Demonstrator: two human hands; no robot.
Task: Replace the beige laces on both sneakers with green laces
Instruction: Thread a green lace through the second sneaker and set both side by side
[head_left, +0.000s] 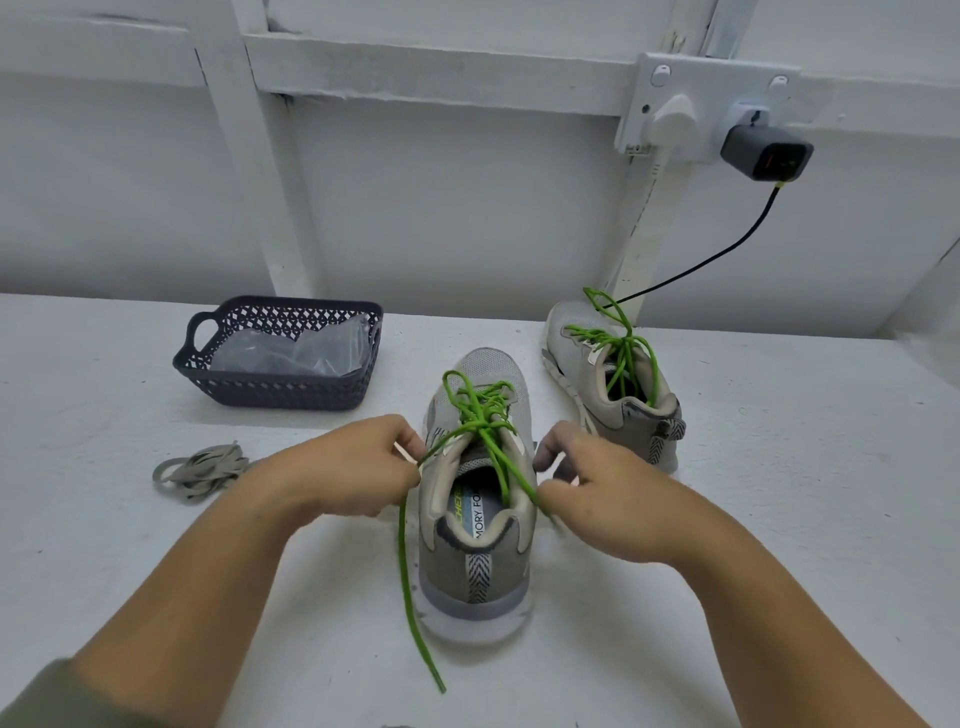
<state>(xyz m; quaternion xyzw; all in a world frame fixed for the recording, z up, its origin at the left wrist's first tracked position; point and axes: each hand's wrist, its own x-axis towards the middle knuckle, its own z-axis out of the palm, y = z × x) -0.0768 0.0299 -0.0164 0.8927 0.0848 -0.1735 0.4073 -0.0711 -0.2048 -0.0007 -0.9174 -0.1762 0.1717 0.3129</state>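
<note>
Green lace (488, 431) threaded on near sneaker (475, 571), centre frame. Left hand (358, 467) pinches one strand with curled fingers; right hand (597, 499) pinches the other at the collar. Risk: an uneven pull could collapse the loop, since the left end trails long.

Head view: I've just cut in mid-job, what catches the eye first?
The bright green lace on the near sneaker at centre stands out, with the left hand and right hand each pinching a strand beside its collar. The second sneaker, back right, is laced in green too. The beige laces lie bundled at left, in front of a dark basket.
</note>
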